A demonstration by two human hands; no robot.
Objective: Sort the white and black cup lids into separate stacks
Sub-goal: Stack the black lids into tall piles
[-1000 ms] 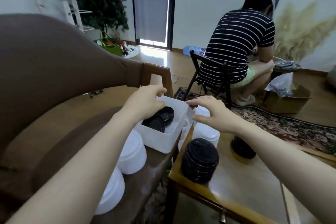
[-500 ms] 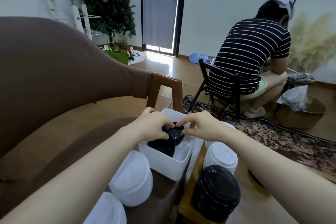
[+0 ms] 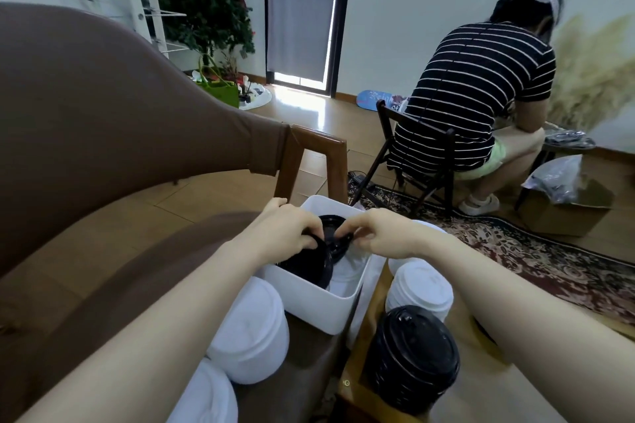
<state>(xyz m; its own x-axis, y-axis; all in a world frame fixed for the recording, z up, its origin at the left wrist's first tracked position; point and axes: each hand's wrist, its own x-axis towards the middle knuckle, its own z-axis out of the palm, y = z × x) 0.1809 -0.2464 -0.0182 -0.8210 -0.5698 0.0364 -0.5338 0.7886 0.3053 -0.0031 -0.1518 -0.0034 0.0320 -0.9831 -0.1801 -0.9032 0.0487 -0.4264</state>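
reaching into the white bin (image 3: 338, 314) from both sides, the hands are meeting over a small clump of black lids (image 3: 331, 239) at its middle. the left hand (image 3: 287, 233) is curling its fingers over the near edge of the black lids, and the right hand (image 3: 378, 233) is pinching their far rim between thumb and fingertips, so both are grasping the same lids, which are sitting tilted inside the bin. a larger black stack (image 3: 309, 266) is lying just below the left hand in the bin, partly hidden by the wrist. the bin's floor is looking pale, and whether white lids are lying there is hard to make out. both forearms are stretching forward, converging, wrists bent down. on the wooden surface (image 3: 364, 385) to the right a black lid stack (image 3: 414, 355) is standing just in front of a white lid stack (image 3: 419, 288). on the brown seat, two more white stacks (image 3: 252, 326) are leaning near the bin, the nearer one cut off by the frame's bottom edge.
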